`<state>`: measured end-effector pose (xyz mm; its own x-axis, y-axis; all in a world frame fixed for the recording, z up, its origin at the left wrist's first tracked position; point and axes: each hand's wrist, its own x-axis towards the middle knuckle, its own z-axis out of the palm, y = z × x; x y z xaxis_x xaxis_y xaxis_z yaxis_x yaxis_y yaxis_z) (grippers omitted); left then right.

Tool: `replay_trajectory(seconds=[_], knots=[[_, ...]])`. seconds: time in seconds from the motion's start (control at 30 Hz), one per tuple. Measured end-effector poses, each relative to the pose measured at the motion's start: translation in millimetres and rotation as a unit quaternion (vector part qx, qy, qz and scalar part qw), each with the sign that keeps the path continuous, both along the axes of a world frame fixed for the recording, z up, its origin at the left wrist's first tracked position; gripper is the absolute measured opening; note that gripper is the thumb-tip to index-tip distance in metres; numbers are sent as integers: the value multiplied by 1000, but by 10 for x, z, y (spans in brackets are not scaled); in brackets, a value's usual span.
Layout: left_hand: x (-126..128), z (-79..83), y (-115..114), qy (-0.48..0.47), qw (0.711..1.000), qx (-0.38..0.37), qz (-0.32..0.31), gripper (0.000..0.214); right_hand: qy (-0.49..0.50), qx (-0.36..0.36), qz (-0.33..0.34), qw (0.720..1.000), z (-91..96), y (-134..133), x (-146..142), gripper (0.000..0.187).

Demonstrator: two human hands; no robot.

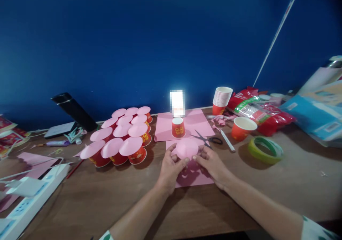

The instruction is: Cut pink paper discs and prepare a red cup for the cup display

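Note:
Between my hands is a round piece of pink paper (pixel 187 148), raised like a shallow cone. My left hand (pixel 171 165) pinches its left edge, and my right hand (pixel 211 161) grips its right edge. Below it lies a pink paper sheet (pixel 196 177). Just beyond my hands, a red paper cup (pixel 178 128) stands upside down on another pink sheet (pixel 163 126). Black-handled scissors (pixel 215 140) lie behind my right hand. To the left, several upside-down red cups (pixel 137 156) stand in rows, each topped with a pink paper disc (pixel 130 146).
At the right are a cup stack (pixel 222 99), an upright cup (pixel 243 128), a white marker (pixel 227 141), a green tape roll (pixel 265 150) and a red packet (pixel 263 111). A power strip (pixel 40 193) is at front left. A black cylinder (pixel 74 110) leans near the blue wall.

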<state>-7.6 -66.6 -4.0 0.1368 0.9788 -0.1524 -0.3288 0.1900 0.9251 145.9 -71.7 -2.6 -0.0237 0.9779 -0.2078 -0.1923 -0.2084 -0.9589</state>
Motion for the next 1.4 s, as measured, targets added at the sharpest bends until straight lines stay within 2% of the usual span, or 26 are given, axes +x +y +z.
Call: replay_trajectory(seconds=[0.1, 0.33, 0.8, 0.9, 1.03, 1.2, 1.4], knots=[[9, -7, 3, 22, 1000, -1, 12, 95, -5, 1, -6, 1000, -3, -13, -7, 39], [-3, -38, 25, 50, 999, 6, 15, 93, -5, 18, 2, 1000, -63, -16, -13, 39], [1, -52, 9, 39, 999, 16, 7, 91, 14, 47, 5, 999, -112, 13, -14, 45], [-1, -56, 8, 24, 1000, 11, 15, 83, 2, 40, 14, 999, -92, 11, -2, 47], [-16, -55, 28, 23, 999, 10, 48, 74, -24, 24, 34, 999, -49, 5, 8, 47], [-51, -45, 62, 71, 996, 24, 50, 72, -81, 14, 37, 996, -10, -9, 24, 33], [-127, -61, 89, 186, 978, 74, 63, 49, -183, 23, 44, 982, 26, 18, 121, 28]])
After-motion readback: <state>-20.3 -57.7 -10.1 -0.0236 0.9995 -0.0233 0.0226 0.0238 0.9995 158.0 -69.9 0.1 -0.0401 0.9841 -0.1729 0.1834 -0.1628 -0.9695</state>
